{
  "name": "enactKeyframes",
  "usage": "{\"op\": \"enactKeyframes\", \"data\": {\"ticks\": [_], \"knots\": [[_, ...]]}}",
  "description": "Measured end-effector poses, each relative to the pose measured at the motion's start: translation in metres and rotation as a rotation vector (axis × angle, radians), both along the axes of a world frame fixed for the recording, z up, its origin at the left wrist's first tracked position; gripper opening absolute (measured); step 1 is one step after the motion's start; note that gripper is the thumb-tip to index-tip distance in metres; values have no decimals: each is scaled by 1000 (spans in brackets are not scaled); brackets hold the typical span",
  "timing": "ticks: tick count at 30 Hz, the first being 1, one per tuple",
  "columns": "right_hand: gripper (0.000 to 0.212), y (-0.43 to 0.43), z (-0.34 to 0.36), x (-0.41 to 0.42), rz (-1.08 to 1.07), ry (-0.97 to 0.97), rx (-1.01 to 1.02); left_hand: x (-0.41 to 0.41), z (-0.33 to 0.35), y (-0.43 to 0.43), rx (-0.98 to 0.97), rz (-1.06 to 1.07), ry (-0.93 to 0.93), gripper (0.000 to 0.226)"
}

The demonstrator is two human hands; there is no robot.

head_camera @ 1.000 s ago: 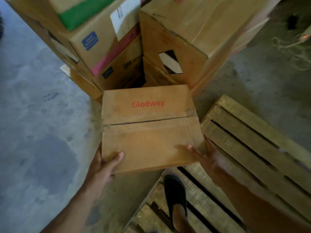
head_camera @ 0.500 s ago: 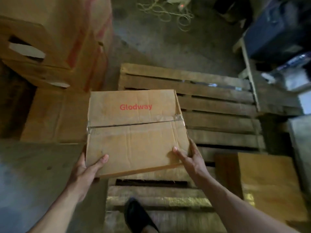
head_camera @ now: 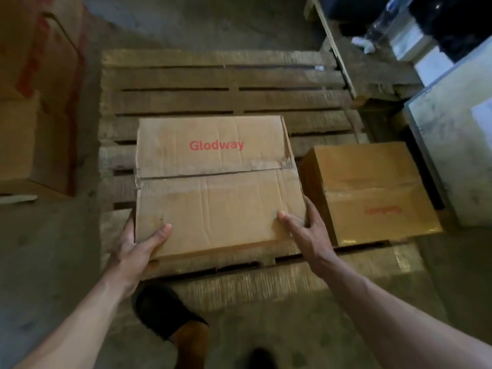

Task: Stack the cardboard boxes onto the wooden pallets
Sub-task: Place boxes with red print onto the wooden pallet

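A: Head view, entry one. Where is the task's box?

B: The Glodway box (head_camera: pixel 218 182) is over the near-middle slats of the wooden pallet (head_camera: pixel 213 78), flaps closed, red lettering facing up and reading upright. Whether its underside touches the slats, I cannot tell.

A: Hands?

B: Both are clamped on it. The left hand (head_camera: pixel 135 246) grips the near left corner, thumb flat on the top face, fingers out of sight round the side. The right hand (head_camera: pixel 306 230) holds the near right corner, thumb on top, fingers down the right wall.

A: Anything else on the pallet?

B: A second box (head_camera: pixel 372 190) sits on the near right part, just beside the held one, with a narrow gap between them. Its red print is upside down and too blurred to read.

A: Surroundings?

B: Stacked boxes (head_camera: pixel 34 102) with red markings stand on the concrete floor (head_camera: pixel 40 262), left of the pallet. One foot in a dark shoe (head_camera: pixel 162 310) is at the pallet's near edge. A plastic bottle (head_camera: pixel 383 25) shows at the upper right, among dim objects I cannot identify.
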State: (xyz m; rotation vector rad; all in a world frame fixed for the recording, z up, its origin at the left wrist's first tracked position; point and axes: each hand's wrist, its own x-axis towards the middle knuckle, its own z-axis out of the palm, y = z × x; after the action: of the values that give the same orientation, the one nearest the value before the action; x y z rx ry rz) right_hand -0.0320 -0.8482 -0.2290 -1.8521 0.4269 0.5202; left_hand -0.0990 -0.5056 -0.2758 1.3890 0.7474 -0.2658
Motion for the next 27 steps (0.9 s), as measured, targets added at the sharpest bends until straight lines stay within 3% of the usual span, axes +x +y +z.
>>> {"op": "enactKeyframes", "data": {"ticks": [5,11,20,27], "knots": [[86,-61,-41,-41,-59,-30,0,-39,-44,-59,29,-38,34,77],[81,-76,-89,-43,-129,-40,-70,-38,-86,-92,22,-65,0,82],[84,-62,-101,-21,-187,-35,-398,-27,-93,-117,86,-46,-115,65],[51,-52,-92,-35,-150,-133,-559,-26,-88,-124,49,-89,-83,65]]}}
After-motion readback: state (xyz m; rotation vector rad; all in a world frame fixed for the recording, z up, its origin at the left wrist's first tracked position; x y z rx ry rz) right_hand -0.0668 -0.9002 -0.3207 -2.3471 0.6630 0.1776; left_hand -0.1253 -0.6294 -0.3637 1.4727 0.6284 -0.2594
